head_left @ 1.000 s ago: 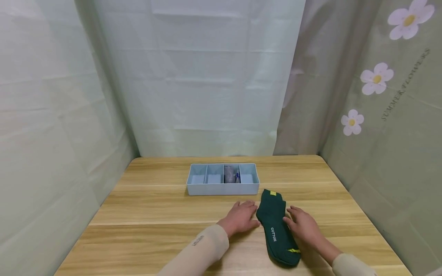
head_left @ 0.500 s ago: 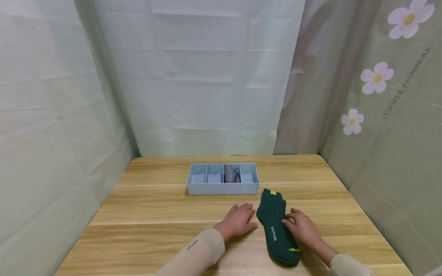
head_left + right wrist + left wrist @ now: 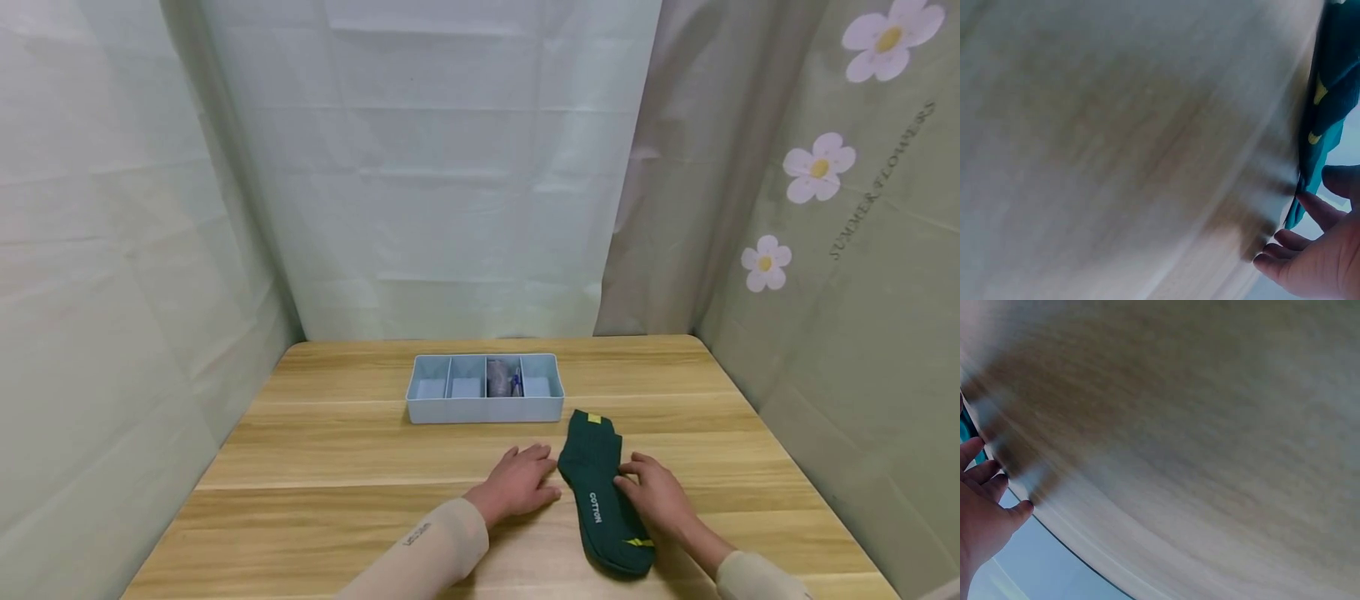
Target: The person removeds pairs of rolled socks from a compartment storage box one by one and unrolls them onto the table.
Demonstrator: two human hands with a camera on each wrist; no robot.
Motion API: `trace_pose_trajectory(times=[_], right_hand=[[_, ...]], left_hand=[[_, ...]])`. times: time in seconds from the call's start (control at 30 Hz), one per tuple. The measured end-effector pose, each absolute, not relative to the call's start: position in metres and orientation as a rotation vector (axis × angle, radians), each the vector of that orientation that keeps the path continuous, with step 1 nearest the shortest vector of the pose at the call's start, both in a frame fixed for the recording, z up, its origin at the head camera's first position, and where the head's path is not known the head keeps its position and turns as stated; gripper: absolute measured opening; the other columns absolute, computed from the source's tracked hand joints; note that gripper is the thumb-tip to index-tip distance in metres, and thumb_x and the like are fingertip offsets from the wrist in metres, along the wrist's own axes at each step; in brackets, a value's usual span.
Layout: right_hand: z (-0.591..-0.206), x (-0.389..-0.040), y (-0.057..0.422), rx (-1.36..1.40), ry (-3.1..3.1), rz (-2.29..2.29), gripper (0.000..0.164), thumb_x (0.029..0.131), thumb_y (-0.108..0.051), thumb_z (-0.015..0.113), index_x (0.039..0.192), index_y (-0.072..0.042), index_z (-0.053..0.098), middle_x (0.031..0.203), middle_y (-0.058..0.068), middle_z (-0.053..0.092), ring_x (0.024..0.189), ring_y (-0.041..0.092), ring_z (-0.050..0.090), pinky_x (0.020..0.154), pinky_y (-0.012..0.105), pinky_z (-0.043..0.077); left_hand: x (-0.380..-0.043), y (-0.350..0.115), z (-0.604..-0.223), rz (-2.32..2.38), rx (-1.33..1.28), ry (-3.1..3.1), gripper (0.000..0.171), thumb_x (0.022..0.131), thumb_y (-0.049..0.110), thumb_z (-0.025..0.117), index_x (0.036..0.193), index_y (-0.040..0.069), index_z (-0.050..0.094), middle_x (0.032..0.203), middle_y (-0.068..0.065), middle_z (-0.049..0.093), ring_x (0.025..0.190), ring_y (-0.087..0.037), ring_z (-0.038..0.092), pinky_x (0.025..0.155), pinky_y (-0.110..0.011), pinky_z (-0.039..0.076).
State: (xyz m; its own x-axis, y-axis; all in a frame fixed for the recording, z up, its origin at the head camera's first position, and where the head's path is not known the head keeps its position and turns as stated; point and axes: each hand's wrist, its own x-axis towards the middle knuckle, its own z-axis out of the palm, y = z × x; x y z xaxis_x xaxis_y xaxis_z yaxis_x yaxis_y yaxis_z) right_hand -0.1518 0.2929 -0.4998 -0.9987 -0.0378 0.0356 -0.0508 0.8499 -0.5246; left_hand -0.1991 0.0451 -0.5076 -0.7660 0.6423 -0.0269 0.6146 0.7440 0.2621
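A pair of dark green socks (image 3: pixel 603 492), stacked flat, lies on the table with yellow marks and the word COTTON on top. To its left, my left hand (image 3: pixel 517 483) rests on the tabletop with fingers spread, fingertips close to the socks' edge. My right hand (image 3: pixel 658 498) is at the right side of the socks, its thumb touching their edge and its fingers loosely bent. In the right wrist view, two layers of the socks (image 3: pixel 1335 81) show beside the right hand (image 3: pixel 1322 250). The left wrist view catches the left hand (image 3: pixel 988 506) at its edge.
A pale blue divided box (image 3: pixel 484 411) stands behind the socks. One compartment holds a grey rolled item (image 3: pixel 498 379) and a small blue thing (image 3: pixel 517 383). The wooden table (image 3: pixel 315 467) has fabric curtains (image 3: pixel 450 208) at its back and sides.
My left hand has drawn slightly left and toward me, a little away from the socks. The right thumb has shifted slightly onto the socks' edge. The socks have stayed in place.
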Motion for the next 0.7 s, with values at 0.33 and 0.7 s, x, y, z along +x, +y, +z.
trace_pose_trajectory(times=[0.33,0.7], right_hand=[[-0.4959,-0.1463,0.2881,0.058,-2.980,0.839,0.021,0.092,-0.010,0.068,0.105,0.004,0.073,0.129,0.035,0.055,0.119,0.052,0.053,0.099,0.062,0.041],[-0.4924,-0.1486,0.2869,-0.013,-2.973,1.012,0.022,0.094,-0.011,0.063,0.107,0.003,0.073,0.134,0.036,0.050,0.124,0.054,0.047,0.101,0.064,0.037]], left_hand=[[-0.1995,0.0448,-0.5070,0.370,1.019,2.817,0.051,0.097,0.042,0.060,0.138,0.012,0.059,0.152,-0.006,0.045,0.143,-0.021,0.035,0.115,-0.050,0.027],[-0.1982,0.0455,-0.5059,0.368,1.009,2.810,0.050,0.097,0.042,0.061,0.138,0.013,0.060,0.152,-0.005,0.045,0.143,-0.021,0.035,0.115,-0.050,0.027]])
